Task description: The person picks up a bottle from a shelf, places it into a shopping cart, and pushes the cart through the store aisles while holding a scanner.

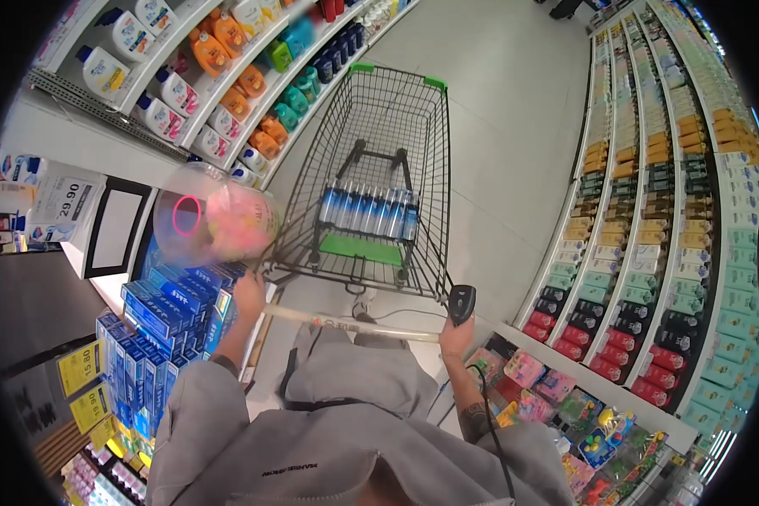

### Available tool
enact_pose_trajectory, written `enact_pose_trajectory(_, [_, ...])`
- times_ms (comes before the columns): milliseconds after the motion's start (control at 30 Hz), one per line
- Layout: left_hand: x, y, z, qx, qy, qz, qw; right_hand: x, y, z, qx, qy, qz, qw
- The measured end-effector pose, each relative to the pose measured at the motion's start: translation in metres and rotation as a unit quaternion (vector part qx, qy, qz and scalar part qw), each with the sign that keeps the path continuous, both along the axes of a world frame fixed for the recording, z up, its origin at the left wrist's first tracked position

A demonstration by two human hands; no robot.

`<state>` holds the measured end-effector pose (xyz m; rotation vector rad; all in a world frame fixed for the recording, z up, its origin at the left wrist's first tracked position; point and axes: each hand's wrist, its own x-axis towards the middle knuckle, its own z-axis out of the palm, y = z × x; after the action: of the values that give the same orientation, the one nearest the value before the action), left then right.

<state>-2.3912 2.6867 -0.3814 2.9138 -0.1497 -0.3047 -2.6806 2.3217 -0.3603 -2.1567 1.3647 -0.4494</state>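
Observation:
In front of me stands a wire shopping cart [438, 160] with green corner pieces. Its pale handle [354, 325] runs across just ahead of my body. My left hand [249, 293] is closed at the handle's left end, beside stacked blue boxes [156, 308]. My right hand [457, 336] is closed around the right end, its fingers partly hidden. A black handheld device [461, 304] shows just above that hand, and a black cable runs along the right forearm. Inside the cart, several clear bottles with blue labels [367, 211] stand in a row near a green panel [361, 248].
Shelves of pump bottles [105, 72] line the left side. A translucent round thing with pink on it [236, 221] is left of the cart. Stocked shelves [620, 312] and small packaged goods [557, 384] are on the right. Grey floor [514, 110] stretches ahead; a person's feet [563, 8] appear far off.

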Motion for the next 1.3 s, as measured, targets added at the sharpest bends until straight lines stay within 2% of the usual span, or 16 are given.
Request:
enact_pose_trajectory(67, [0.017,-0.007,0.003,-0.001,0.002,0.000,1.000,0.013,-0.002,0.002,0.029,0.002,-0.010,1.000])
enact_pose_trajectory(200, [0.048,-0.018,0.000,0.009,-0.005,-0.010,1.000,0.035,-0.009,-0.005,0.002,-0.033,-0.003,0.999])
enact_pose_trajectory(333, [0.070,-0.032,0.004,-0.001,-0.026,-0.046,0.999,0.051,-0.017,-0.008,0.020,-0.019,-0.019,0.999])
enact_pose_trajectory(367, [0.077,-0.036,0.004,0.003,-0.021,-0.046,0.999,0.058,-0.018,-0.007,-0.028,-0.015,-0.019,0.999])
enact_pose_trajectory(533, [0.102,-0.061,0.014,0.030,0.006,-0.006,1.000,0.076,-0.033,-0.016,-0.015,-0.025,-0.025,0.999])
enact_pose_trajectory(733, [0.136,-0.076,-0.001,0.010,-0.005,-0.014,1.000,0.106,-0.048,-0.009,0.003,-0.033,-0.037,0.999])
enact_pose_trajectory(867, [0.160,-0.096,0.000,0.011,-0.020,-0.025,0.999,0.124,-0.062,-0.013,-0.026,-0.044,-0.028,0.998])
enact_pose_trajectory(1033, [0.187,-0.126,0.006,0.013,0.008,-0.037,0.999,0.150,-0.084,-0.008,-0.006,-0.021,-0.040,0.999])
enact_pose_trajectory(1233, [0.225,-0.147,-0.004,0.037,0.018,-0.070,0.997,0.175,-0.109,-0.013,-0.041,-0.020,-0.037,0.998])
enact_pose_trajectory(1300, [0.235,-0.156,-0.003,0.036,0.029,-0.075,0.996,0.185,-0.115,-0.013,-0.009,-0.017,-0.065,0.998])
